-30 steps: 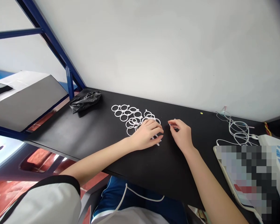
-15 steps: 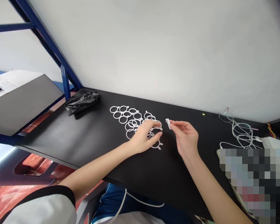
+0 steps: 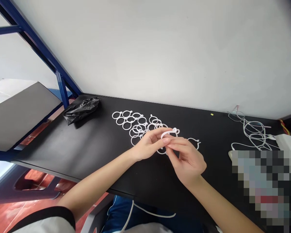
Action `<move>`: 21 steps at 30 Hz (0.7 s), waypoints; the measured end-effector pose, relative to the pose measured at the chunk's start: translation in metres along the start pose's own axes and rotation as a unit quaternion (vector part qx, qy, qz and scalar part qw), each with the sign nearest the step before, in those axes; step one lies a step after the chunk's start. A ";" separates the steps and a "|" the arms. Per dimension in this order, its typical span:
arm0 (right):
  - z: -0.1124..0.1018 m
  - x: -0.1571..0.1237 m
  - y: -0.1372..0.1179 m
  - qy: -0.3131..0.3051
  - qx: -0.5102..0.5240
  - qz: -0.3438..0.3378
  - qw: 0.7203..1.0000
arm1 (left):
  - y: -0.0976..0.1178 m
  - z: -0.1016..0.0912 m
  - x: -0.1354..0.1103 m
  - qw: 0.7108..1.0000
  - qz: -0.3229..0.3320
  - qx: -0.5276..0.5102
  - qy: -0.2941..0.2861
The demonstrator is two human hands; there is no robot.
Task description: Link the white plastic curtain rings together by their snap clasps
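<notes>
The left hand [image 3: 149, 145] and the right hand [image 3: 188, 160] meet above the middle of the black table [image 3: 99, 145]. Together they hold one white ring [image 3: 171, 131] just off the surface. The left fingers [image 3: 163, 141] are pinched closed on its near side. The right fingers [image 3: 178, 143] are curled tight against it from below and from the right.

Just behind and to the left of the hands, a spread of loose rings [image 3: 133, 123] lies flat on the table, many of them overlapping. A single ring [image 3: 195, 142] lies apart, just to the right of the right hand.

A crumpled black bag [image 3: 81, 109] sits near the far left corner. Whether anything is in it cannot be told.

White cables [image 3: 253, 132] are coiled at the far right by the wall [image 3: 160, 48], well apart from the hands. A blue frame [image 3: 60, 87] stands beyond the table's left end.

The near edge of the table runs under both forearms. Bare black surface lies between the rings and that edge, and more lies between the rings and the bag.
</notes>
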State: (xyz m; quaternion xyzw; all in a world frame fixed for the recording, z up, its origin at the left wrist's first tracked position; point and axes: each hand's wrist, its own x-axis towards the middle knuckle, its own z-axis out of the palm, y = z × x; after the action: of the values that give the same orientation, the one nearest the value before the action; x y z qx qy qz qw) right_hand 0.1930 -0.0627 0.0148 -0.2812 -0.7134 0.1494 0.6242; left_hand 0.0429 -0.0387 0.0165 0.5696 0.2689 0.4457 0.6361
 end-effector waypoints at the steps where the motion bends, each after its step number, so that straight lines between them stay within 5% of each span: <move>1: 0.000 0.000 0.000 -0.003 -0.004 -0.005 1.000 | 0.000 0.001 -0.001 1.000 -0.004 -0.004 0.008; 7: 0.001 0.007 0.009 -0.023 -0.041 0.043 0.998 | -0.008 0.012 0.003 0.991 -0.077 -0.103 0.024; 10: -0.002 0.025 0.008 -0.039 -0.032 0.092 0.994 | 0.006 0.011 0.018 0.995 -0.060 -0.065 0.043; 13: -0.006 0.057 -0.004 -0.016 0.029 0.101 0.994 | 0.044 0.011 0.038 0.994 0.046 0.098 0.031; 18: -0.014 0.102 -0.044 0.027 0.053 0.038 0.998 | 0.101 0.026 0.052 0.885 0.338 0.300 0.114; 21: -0.016 0.109 -0.059 0.023 0.060 0.036 0.997 | 0.107 0.033 0.049 0.856 0.394 0.306 0.135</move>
State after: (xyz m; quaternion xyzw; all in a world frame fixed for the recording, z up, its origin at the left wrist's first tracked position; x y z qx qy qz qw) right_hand 0.1894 -0.0477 0.1383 -0.2719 -0.6780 0.2073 0.6507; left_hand 0.0657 -0.0166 0.1350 0.7278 0.2282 0.6271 0.1582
